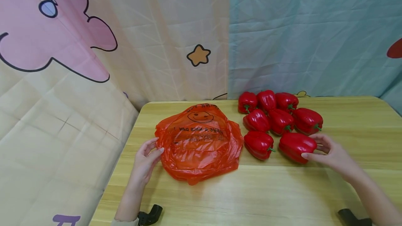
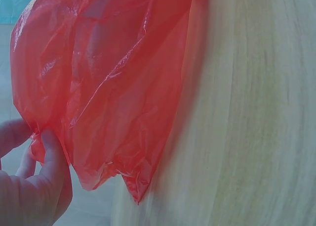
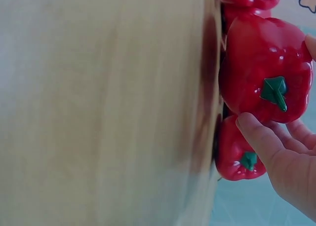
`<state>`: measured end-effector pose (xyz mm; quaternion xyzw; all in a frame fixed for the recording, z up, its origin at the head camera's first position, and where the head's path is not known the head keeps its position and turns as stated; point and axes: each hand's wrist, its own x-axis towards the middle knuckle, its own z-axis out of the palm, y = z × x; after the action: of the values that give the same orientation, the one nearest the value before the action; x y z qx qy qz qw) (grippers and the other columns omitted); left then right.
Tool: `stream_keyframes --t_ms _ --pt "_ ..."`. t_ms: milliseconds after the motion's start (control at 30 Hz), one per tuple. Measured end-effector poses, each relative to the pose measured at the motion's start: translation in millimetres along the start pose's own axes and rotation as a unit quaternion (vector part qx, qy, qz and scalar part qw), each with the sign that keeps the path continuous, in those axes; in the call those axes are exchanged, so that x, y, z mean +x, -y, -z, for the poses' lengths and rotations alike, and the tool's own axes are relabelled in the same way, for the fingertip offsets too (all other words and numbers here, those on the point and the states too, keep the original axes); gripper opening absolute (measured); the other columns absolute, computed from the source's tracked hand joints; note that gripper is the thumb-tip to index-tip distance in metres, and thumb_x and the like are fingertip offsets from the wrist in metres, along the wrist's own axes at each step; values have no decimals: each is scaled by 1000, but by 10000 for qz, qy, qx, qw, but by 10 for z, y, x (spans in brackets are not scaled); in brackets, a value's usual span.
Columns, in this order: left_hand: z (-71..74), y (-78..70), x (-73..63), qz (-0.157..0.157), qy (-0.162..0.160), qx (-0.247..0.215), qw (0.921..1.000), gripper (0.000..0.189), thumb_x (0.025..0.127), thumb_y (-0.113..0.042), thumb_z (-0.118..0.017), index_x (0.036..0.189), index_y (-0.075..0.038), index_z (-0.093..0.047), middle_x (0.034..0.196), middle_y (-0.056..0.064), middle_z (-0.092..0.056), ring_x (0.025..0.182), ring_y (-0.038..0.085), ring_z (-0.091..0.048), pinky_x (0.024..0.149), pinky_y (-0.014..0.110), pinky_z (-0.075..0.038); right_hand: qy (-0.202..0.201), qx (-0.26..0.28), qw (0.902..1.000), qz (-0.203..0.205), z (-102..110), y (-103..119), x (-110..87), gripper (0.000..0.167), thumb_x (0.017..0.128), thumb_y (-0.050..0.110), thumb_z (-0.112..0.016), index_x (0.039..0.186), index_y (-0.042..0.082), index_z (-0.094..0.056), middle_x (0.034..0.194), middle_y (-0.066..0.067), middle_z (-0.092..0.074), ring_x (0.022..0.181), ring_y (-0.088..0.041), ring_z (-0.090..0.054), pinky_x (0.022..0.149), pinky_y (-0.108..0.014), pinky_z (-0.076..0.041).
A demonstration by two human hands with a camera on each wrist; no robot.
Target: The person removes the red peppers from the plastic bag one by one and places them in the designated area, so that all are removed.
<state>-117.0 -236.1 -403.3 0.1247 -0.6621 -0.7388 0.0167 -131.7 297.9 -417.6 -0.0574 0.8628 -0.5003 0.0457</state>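
A thin red plastic bag [image 1: 198, 145] with a printed smiley lies spread on the table, its mouth open towards the head camera. My left hand [image 1: 147, 158] pinches the bag's left rim between thumb and fingers; in the left wrist view a gathered bit of the bag [image 2: 98, 87] sits at the fingertips. On the right, my right hand [image 1: 329, 154] grips a red bell pepper [image 1: 296, 146] by its right end, thumb on the near side, fingers on the far side. The right wrist view shows this pepper's green stem [image 3: 274, 91] facing the hand.
Several more red bell peppers [image 1: 281, 121] sit in rows behind and left of the held one. The nearest pepper [image 1: 259, 145] lies between it and the bag. A patterned curtain [image 1: 188, 27] hangs behind the wooden table [image 1: 251, 194].
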Motion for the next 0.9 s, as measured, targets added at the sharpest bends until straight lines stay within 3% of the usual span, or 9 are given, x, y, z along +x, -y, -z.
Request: stream_keyframes --t_ms 400,667,900 --pt "-6 -15 3 -12 27 -16 10000 43 89 5 -56 128 -2 -42 109 3 -52 87 12 -62 78 25 -53 84 -135 9998 -101 -77 -2 58 55 86 18 -67 127 -2 -37 110 11 -48 91 13 -46 70 -22 -52" --pt "-13 -38 14 0 87 17 10000 43 89 4 -56 129 -3 -41 113 6 -49 89 13 -61 81 26 -53 24 -134 9999 92 -115 23 77 57 85 16 -68 128 -2 -37 110 14 -47 92 13 -45 70 -19 -51" --pt "-4 -64 8 -99 185 109 9997 44 89 2 -57 130 -1 -40 116 7 -47 91 12 -61 82 26 -52 14 -436 9989 152 -134 51 102 61 82 18 -71 130 -2 -37 117 -3 -47 92 16 -42 70 -17 -49"
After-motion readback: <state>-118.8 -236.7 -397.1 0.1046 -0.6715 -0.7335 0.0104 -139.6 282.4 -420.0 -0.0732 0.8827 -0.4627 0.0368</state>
